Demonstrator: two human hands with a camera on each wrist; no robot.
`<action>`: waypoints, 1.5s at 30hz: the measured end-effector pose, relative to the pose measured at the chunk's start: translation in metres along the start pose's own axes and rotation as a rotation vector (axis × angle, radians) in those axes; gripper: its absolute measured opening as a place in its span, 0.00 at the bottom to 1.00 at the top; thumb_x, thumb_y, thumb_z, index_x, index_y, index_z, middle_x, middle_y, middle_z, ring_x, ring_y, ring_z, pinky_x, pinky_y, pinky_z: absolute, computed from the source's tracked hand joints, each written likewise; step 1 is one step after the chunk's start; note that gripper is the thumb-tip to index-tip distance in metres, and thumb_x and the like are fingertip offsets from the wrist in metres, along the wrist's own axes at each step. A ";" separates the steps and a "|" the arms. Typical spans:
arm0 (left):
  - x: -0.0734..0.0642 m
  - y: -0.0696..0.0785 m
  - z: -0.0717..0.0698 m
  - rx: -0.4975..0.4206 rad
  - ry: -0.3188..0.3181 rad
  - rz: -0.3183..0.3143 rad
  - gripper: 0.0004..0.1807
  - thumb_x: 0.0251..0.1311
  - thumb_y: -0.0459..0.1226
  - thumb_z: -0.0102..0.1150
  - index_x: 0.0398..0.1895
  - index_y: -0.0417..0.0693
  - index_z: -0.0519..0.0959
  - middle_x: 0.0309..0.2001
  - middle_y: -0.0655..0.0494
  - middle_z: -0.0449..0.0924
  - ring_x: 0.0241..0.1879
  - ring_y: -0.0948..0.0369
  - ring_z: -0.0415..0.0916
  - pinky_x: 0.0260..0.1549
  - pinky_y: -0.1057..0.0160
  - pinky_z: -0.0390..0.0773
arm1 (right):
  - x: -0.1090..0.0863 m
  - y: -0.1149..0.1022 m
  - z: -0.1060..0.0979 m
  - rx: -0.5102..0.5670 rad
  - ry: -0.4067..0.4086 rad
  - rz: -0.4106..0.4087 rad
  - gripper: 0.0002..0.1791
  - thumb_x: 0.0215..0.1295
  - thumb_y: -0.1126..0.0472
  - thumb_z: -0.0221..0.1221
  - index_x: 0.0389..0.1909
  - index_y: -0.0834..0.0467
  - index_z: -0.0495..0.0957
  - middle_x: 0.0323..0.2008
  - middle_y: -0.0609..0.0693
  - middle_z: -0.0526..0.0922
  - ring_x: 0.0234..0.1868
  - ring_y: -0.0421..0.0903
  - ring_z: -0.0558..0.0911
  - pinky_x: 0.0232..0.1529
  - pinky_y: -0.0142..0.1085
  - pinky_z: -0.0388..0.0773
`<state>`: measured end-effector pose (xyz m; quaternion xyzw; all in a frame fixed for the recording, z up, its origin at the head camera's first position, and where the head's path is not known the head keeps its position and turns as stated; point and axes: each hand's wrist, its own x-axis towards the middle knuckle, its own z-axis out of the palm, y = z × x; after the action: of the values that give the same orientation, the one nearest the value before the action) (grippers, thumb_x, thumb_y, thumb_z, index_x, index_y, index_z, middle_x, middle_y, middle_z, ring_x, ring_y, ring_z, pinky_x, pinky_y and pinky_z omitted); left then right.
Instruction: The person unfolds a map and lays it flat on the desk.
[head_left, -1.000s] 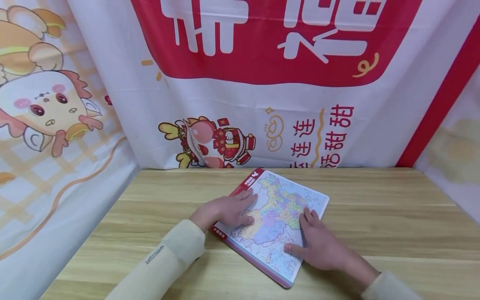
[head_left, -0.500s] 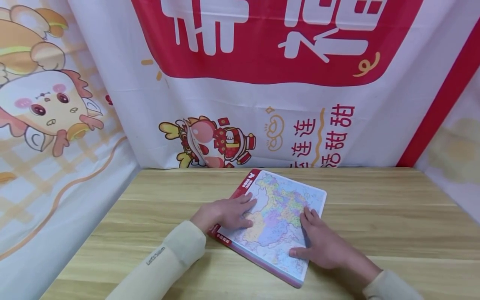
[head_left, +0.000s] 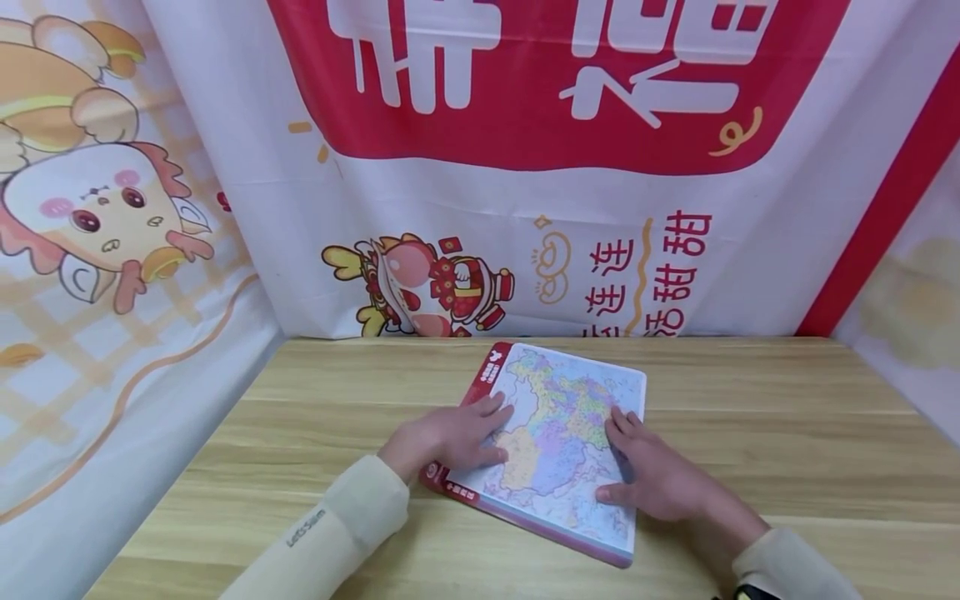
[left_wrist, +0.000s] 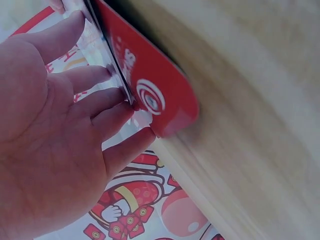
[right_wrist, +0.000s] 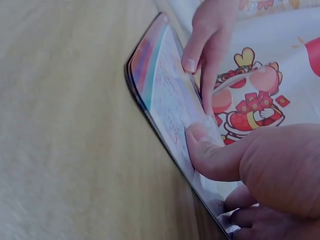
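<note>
A flat map board [head_left: 558, 467] with rounded corners lies tilted on the wooden table, a multicoloured map on its face. Red strips with white print run along its left side. My left hand [head_left: 465, 435] rests on the left part of the map, fingers spread and nearly straight; in the left wrist view its fingertips touch the board beside a red corner with a white ring logo. My right hand [head_left: 660, 475] lies across the right edge, thumb and fingers on the face. The right wrist view shows that thumb [right_wrist: 207, 152] pressing the map, and the edge looks layered.
The wooden table [head_left: 787, 433] extends around the board on all sides. Behind it hangs a white cloth [head_left: 450, 196] with red lettering and a cartoon figure. A patterned cloth [head_left: 172, 317] borders the left side.
Under both hands the board has turned counter-clockwise: its near corner has swung right and its far corner left. My right hand has shifted slightly right; my left hand stays almost in place.
</note>
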<state>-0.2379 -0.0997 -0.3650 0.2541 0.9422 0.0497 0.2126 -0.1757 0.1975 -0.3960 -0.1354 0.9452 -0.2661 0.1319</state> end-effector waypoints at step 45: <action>0.024 -0.005 -0.008 -0.102 -0.030 -0.046 0.47 0.73 0.56 0.61 0.88 0.62 0.50 0.89 0.60 0.40 0.89 0.55 0.38 0.84 0.45 0.55 | -0.006 -0.005 0.008 -0.023 0.032 -0.016 0.60 0.62 0.39 0.73 0.80 0.72 0.57 0.84 0.72 0.45 0.84 0.73 0.43 0.80 0.69 0.50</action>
<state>-0.2622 -0.0919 -0.3679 0.2220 0.9407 0.0892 0.2404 -0.1667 0.1914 -0.3992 -0.1402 0.9491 -0.2583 0.1131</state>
